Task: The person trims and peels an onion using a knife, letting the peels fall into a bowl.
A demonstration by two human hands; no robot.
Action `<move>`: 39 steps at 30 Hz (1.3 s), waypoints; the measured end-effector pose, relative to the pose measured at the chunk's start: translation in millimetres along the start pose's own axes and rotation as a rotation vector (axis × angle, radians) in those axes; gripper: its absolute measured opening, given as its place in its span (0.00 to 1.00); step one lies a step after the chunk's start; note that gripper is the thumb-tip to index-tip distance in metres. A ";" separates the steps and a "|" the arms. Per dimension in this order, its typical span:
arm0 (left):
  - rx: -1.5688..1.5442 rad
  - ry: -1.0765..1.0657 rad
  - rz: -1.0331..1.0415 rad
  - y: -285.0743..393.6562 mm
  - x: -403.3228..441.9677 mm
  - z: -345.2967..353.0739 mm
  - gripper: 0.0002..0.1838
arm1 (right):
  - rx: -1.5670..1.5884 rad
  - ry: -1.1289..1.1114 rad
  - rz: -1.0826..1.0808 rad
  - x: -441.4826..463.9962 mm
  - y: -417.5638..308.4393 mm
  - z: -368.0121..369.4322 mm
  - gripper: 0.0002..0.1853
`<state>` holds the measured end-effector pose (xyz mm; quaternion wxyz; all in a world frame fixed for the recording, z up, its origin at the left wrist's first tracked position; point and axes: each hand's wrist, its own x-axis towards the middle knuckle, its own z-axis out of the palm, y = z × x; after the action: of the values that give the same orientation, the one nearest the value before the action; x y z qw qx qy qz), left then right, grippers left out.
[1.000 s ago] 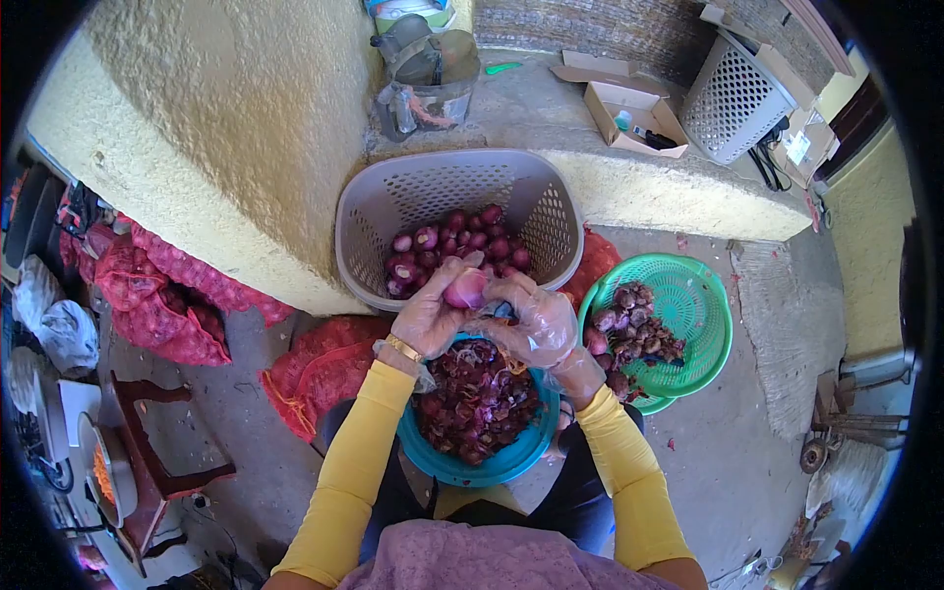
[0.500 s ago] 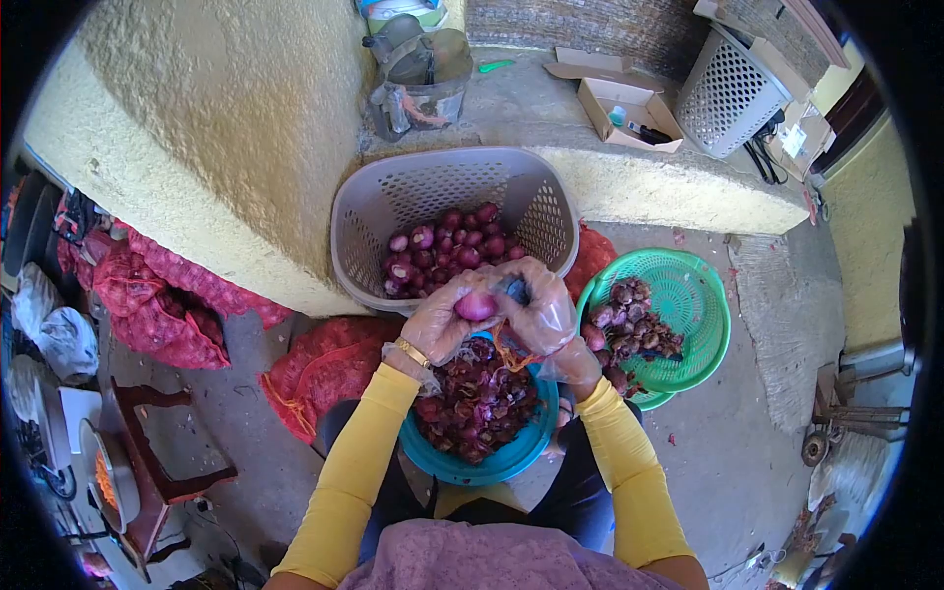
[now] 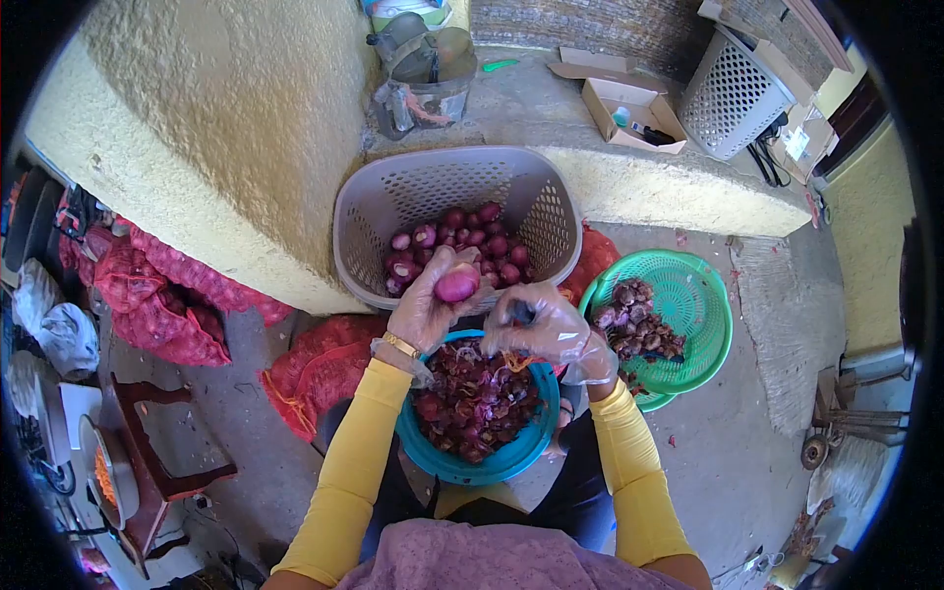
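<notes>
My left hand point(image 3: 433, 303), in a clear plastic glove, is closed round a smooth purple-red onion point(image 3: 456, 283) above the near edge of the basket. Just right of it, my gloved right hand point(image 3: 544, 323) curls round a small dark object point(image 3: 519, 313); most of it is hidden, so its kind is unclear. Below both hands stands a blue tub point(image 3: 405, 444) full of dry onion skins point(image 3: 474, 401). A grey perforated basket point(image 3: 359, 202) beyond them holds many purple onions point(image 3: 477, 236).
On the right, a green colander point(image 3: 710, 310) contains unpeeled onions and skins point(image 3: 629, 320). Red net sacks point(image 3: 320, 366) lie to the left. A raised ledge point(image 3: 678, 187) carries an open cardboard box point(image 3: 634, 113) and a white perforated bin point(image 3: 733, 93). A dark red stool point(image 3: 162, 472) stands lower left.
My hands have come apart. The left hand has moved slightly left and up with the onion, while the right has dropped a little and turned, keeping the dark object.
</notes>
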<state>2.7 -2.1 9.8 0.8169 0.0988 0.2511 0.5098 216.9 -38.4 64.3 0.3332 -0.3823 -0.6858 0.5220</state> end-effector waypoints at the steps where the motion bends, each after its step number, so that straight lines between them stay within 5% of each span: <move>1: 0.053 0.007 -0.001 1.7 -0.6 1.3 0.23 | -0.108 -0.117 0.024 0.4 -1.3 0.2 0.11; 2: 0.106 0.014 -0.003 3.0 -0.9 1.8 0.24 | -0.285 -0.113 -0.053 0.7 -1.0 1.1 0.21; 5: 0.069 -0.041 -0.093 9.7 -2.4 -4.3 0.26 | -0.229 -0.048 -0.091 0.2 -5.0 8.7 0.22; 9: 0.092 0.021 -0.043 4.8 -4.6 1.7 0.26 | -0.200 -0.040 -0.195 5.3 3.3 8.9 0.21; 11: 0.122 0.060 0.032 3.0 -6.6 6.7 0.24 | -0.361 -0.149 -0.119 4.1 -1.6 6.1 0.13; 18: 0.150 0.082 0.012 2.5 -3.3 -1.7 0.22 | -0.242 -0.402 -0.087 1.6 24.0 15.4 0.18; 26: 0.108 0.086 -0.044 0.1 -6.9 5.6 0.19 | -0.424 -0.081 0.010 4.6 0.0 16.0 0.20; 29: 0.049 0.067 -0.026 -7.5 0.5 -2.0 0.17 | -0.255 -0.194 -0.141 4.6 31.2 23.7 0.24; 36: 0.031 0.089 -0.028 -7.3 -2.6 2.4 0.16 | -0.421 -0.277 -0.029 2.8 4.2 23.6 0.25; 39: 0.000 0.059 -0.034 -7.4 -0.1 -3.2 0.17 | -0.423 -0.004 -0.114 4.5 19.3 32.7 0.27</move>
<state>6.9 -6.0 4.0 0.8177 0.0797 0.2767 0.4984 190.1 -46.4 38.2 0.2735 -0.4032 -0.8012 0.3476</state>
